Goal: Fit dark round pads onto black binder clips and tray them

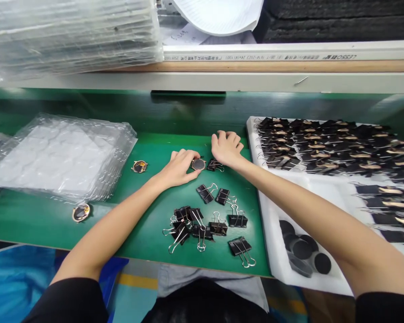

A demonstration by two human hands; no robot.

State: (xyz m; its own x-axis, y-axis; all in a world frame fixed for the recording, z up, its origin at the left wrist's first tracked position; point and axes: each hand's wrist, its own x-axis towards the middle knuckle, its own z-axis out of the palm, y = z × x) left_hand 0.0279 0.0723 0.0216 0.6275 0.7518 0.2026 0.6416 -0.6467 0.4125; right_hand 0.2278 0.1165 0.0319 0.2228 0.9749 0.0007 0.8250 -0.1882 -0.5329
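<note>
My left hand is closed around a round watch case with a dark grey face, thumb and fingers at its rim. My right hand rests just to the right, its fingers spread over the green mat, and nothing shows in them. Beside its wrist lies a black binder clip, close to the watch case. Several more black binder clips with silver handles are scattered nearer to me. To the left sit two other watch cases, one with an exposed gold movement and one near the front edge.
Stacked clear plastic trays occupy the left. At the right, a white foam tray holds rows of clipped watch cases and loose black discs. A shelf edge crosses the back, with more plastic trays above.
</note>
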